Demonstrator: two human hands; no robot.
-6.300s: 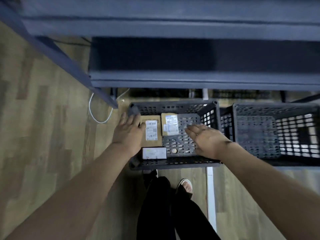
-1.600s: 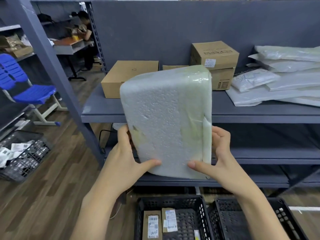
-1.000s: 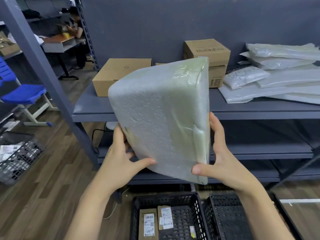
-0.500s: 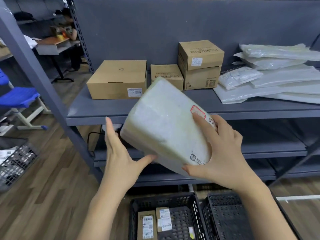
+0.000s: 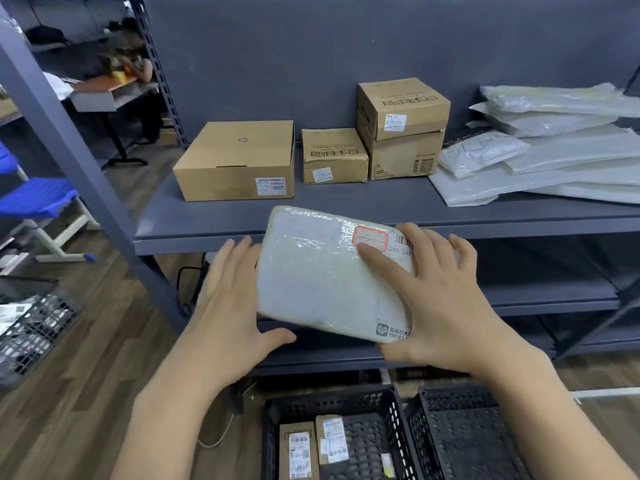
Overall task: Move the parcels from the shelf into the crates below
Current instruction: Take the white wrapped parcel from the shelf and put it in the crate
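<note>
A white foam parcel wrapped in clear tape, with a red-edged label facing up, is held in the air in front of the grey shelf. My right hand grips its right end, fingers spread on top and thumb under the near corner. My left hand lies along its left edge with straight fingers, the thumb reaching under the near edge. Directly below stand two black crates: the left crate holds two small labelled cardboard parcels, and in the right crate I see nothing.
On the shelf sit a large flat box, a small box, two stacked boxes and a pile of white mailer bags. A slanted shelf post, a blue chair and a grey basket stand left.
The parcel has been lowered and tipped from upright to nearly flat, label side up. My right hand has slid onto its top face; my left fingers have straightened along its edge.
</note>
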